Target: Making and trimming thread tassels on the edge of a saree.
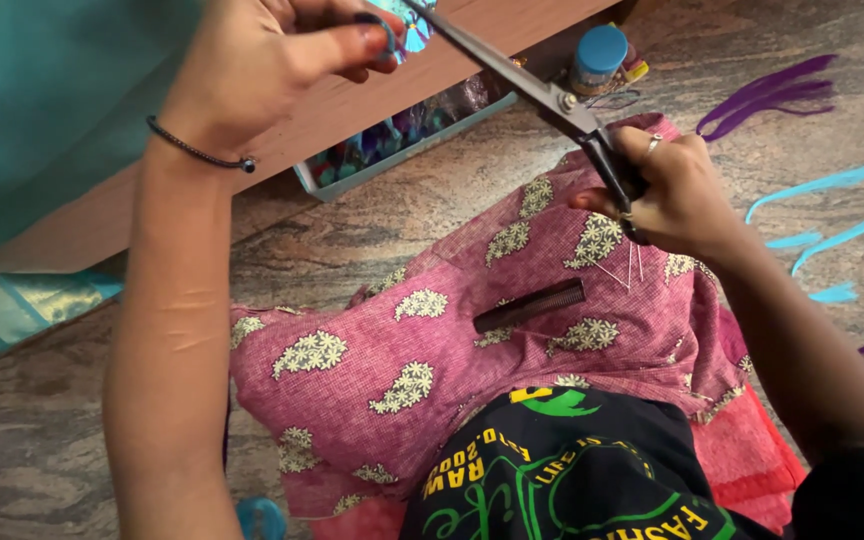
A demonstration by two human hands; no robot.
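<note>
My right hand (677, 190) grips the handles of black scissors (552, 95), whose long blades point up and left toward my left hand (272, 60). My left hand pinches a small shiny blue piece (407, 30) right at the blades, near the top edge. Thin pale threads (630, 268) hang below my right hand. Both hands are above a pink cloth with white paisley prints (372, 350) draped over my lap, and a black comb (530, 305) lies on that cloth.
A blue-capped bottle (597, 55) and a shallow box of shiny bits (402, 140) sit by a wooden board (352, 100). Purple strips (767, 100) and cyan strips (837, 230) lie on the stone floor at right. Teal fabric (42, 110) fills the upper left.
</note>
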